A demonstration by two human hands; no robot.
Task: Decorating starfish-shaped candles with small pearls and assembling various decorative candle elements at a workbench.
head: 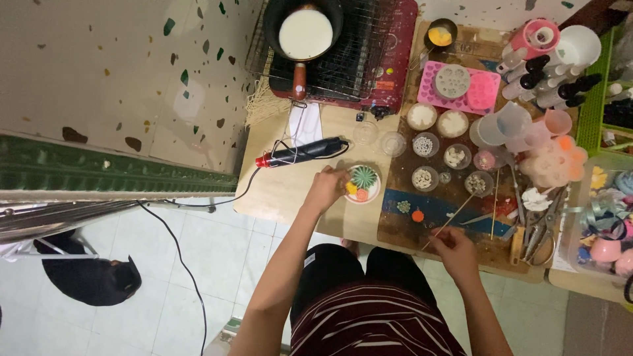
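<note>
This looks like a home craft corner, most likely for candle or wax making. A low wooden surface [290, 191] stands on a tiled floor [198, 264] against a speckled wall [119, 66]. At 12 o'clock a saucepan [304, 33] of white liquid sits on a small electric cooker [389, 59]. Toward 1 o'clock lie pink moulds [484, 92], small bowls [422, 116] of white bits and dropper bottles [547, 82]. At 3 o'clock are scissors [544, 227] and plastic bins [603, 198] of trinkets.
</note>
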